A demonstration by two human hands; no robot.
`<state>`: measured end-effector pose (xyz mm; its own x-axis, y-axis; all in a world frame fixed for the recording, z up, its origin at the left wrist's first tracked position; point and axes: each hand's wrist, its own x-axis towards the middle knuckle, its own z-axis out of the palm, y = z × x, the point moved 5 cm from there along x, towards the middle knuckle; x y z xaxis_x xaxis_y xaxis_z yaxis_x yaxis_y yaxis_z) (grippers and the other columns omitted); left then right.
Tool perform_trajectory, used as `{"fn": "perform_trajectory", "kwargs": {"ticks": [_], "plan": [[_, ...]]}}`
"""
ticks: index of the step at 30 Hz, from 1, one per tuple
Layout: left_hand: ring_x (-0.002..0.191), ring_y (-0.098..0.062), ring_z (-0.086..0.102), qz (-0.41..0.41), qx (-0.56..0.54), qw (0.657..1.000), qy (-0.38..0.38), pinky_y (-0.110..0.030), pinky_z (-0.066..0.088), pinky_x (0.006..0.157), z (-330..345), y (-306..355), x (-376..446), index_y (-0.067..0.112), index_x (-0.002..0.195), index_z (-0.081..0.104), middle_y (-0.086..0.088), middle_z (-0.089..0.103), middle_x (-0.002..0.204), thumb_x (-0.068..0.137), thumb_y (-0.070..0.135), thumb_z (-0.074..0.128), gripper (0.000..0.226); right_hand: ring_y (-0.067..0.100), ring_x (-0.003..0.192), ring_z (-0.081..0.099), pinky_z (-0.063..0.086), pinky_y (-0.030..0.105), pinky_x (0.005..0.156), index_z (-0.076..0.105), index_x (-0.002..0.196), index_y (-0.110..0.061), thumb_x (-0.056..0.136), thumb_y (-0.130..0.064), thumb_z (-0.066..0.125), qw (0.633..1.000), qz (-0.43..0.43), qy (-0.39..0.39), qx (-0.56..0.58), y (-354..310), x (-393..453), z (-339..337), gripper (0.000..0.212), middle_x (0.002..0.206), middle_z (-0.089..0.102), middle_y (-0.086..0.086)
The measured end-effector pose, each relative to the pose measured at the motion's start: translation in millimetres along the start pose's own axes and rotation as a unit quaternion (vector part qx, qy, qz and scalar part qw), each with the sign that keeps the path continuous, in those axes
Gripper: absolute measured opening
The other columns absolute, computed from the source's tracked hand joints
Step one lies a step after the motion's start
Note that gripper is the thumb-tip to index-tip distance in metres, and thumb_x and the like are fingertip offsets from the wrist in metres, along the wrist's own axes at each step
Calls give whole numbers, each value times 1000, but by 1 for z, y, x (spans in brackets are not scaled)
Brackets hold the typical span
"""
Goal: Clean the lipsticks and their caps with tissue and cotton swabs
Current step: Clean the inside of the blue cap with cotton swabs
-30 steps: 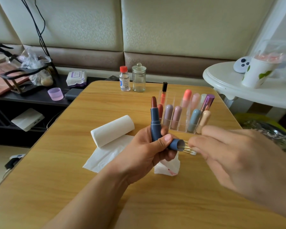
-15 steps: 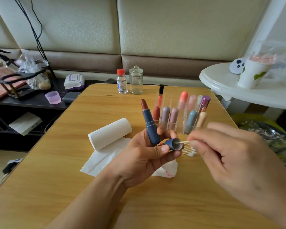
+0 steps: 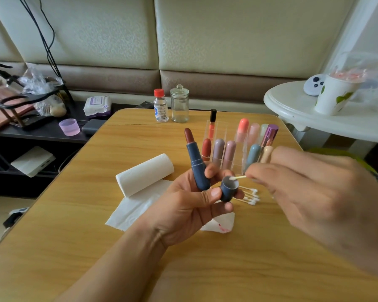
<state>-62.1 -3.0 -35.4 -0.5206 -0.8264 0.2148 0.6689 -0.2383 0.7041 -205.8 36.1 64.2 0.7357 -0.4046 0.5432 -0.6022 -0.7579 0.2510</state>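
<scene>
Right hand point(image 3: 310, 192): is pinching a cotton swab point(image 3: 238, 177), its tip sitting inside the cap point(image 3: 228, 189).
Left hand point(image 3: 190, 205): is curling its fingers round the blue lipstick point(image 3: 196, 164) and the cap.
Tissue point(image 3: 138, 208): is lying under the left hand.
Spare swabs point(image 3: 250, 196): are lying just past the cap.
Rack point(image 3: 231, 144): is holding more lipsticks farther back.

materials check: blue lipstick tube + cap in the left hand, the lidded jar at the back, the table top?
Blue lipstick tube and cap: likely matte plastic, with even colour and no glare. Lidded jar: clear glass by its look, see-through with a knobbed lid. Table top: wood-grain surface, laminate or veneer; cannot tell which.
</scene>
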Motion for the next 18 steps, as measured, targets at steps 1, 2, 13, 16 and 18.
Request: {"fn": "perform_trajectory", "kwargs": {"ticks": [1,2,13,16,18], "plan": [[97,-28,64,2,6,1000,3,-31,57,77,-1,0,0,13,94,46,-9,61,98,86,-12,58,29,33,51,52,48,39,40,75,95,-2,82,10,64,1000,-5,0,10,3,1,-2,20,74,59,12],[96,-28,64,4,10,1000,6,-31,57,77,-1,1,0,13,93,46,-9,60,97,85,-12,55,29,32,51,51,48,38,41,75,96,-2,82,9,65,1000,-11,0,17,6,3,-3,20,74,59,12],[93,-24,62,35,81,994,58,-31,52,90,-7,3,0,16,83,42,-6,66,91,74,-21,51,39,12,59,30,37,22,47,76,91,-7,83,-9,69,995,19,-63,70,9,-9,2,11,72,52,1],[90,-24,64,28,78,995,60,-30,56,82,-6,4,0,16,83,42,-6,67,90,75,-20,51,37,15,53,38,40,23,46,76,92,-3,87,-10,68,997,24,-40,57,11,-11,1,12,71,55,4],[88,-22,66,22,75,995,66,-27,57,74,-5,5,0,15,83,42,-7,68,90,77,-16,52,34,21,47,42,41,25,42,77,92,0,84,-5,69,999,22,-31,32,10,-13,0,13,69,56,7]]}}
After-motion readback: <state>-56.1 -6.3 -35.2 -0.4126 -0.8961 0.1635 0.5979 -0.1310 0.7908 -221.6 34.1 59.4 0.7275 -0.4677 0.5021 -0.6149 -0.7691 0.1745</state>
